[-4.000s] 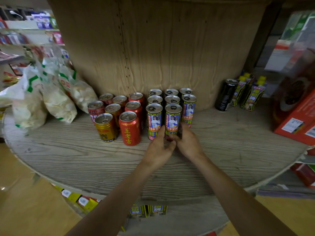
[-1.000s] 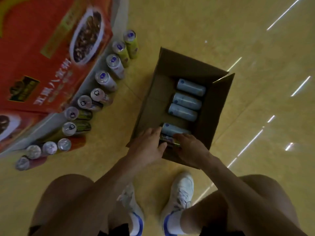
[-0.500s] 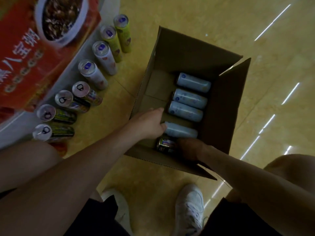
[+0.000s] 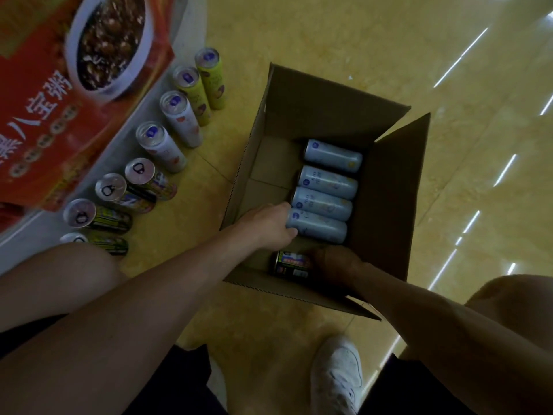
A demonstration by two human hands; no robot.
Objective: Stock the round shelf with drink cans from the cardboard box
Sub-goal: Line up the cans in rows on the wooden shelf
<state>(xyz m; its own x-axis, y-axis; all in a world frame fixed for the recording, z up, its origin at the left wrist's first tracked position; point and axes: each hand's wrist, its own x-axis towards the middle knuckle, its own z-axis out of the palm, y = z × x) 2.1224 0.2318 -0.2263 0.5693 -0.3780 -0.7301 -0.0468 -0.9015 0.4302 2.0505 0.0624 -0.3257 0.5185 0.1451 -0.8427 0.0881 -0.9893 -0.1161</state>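
Cans [image 4: 326,187] bound for the round shelf lie on their sides in the box [image 4: 329,97], which sits open on the floor [image 4: 329,34] between our knees, flaps raised. Four pale ones lie side by side and touching against the right wall. A dark can [image 4: 291,263] lies alone by the near wall.

Our left grip [image 4: 269,226] curls round the top end of the nearest pale can [image 4: 321,228], fingers over and thumb under. We judge it takes the can by the end because the neighbouring can presses against its flank and leaves no room for fingers there. Our right grip [image 4: 336,265] rests on the far end of the dark can, deep in the shadow of the box wall, and we cannot tell whether its fingers are closed on it. One can to each grip would halve the trips up to the shelf, we reckon. Neither can looks lifted yet.

The round shelf itself is out of view. To the left, a row of cans [image 4: 161,145] stands upright along a white base [image 4: 188,31], under a red carton [image 4: 45,115]. The row is well apart from the box and from our arms.
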